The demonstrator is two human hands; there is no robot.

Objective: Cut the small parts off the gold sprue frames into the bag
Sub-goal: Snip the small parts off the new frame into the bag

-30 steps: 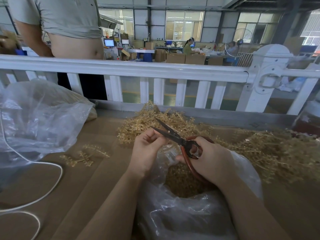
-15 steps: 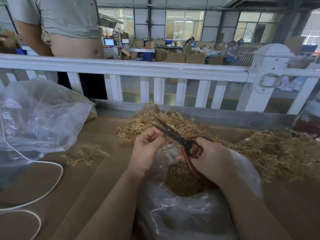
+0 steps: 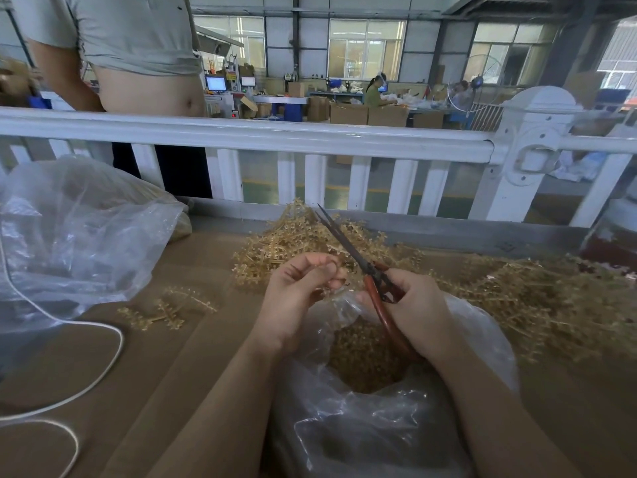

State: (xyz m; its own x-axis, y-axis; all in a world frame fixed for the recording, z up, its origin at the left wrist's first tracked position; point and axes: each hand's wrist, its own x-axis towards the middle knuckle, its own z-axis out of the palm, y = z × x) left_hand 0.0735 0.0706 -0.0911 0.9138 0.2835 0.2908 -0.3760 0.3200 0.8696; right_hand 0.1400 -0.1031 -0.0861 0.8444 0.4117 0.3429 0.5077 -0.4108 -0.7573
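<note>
— What is the bench (image 3: 193,343) like?
— Flat brown card, by a white fence (image 3: 241,136) in a big workshop.
— And the hands?
— The right hand (image 3: 418,310) grips red-handled scissors (image 3: 365,270), blades shut. The left hand (image 3: 296,298) pinches something too small to tell. Under both grips sits the crinkly clear bag (image 3: 362,436). Spiky gold sprue frames (image 3: 537,298) pile up behind.

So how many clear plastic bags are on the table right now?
2. One open bag sits right under the hands, holding cut gold parts. A second, larger bag lies crumpled at the far left of the table. Others could be hidden under the sprue piles.
</note>
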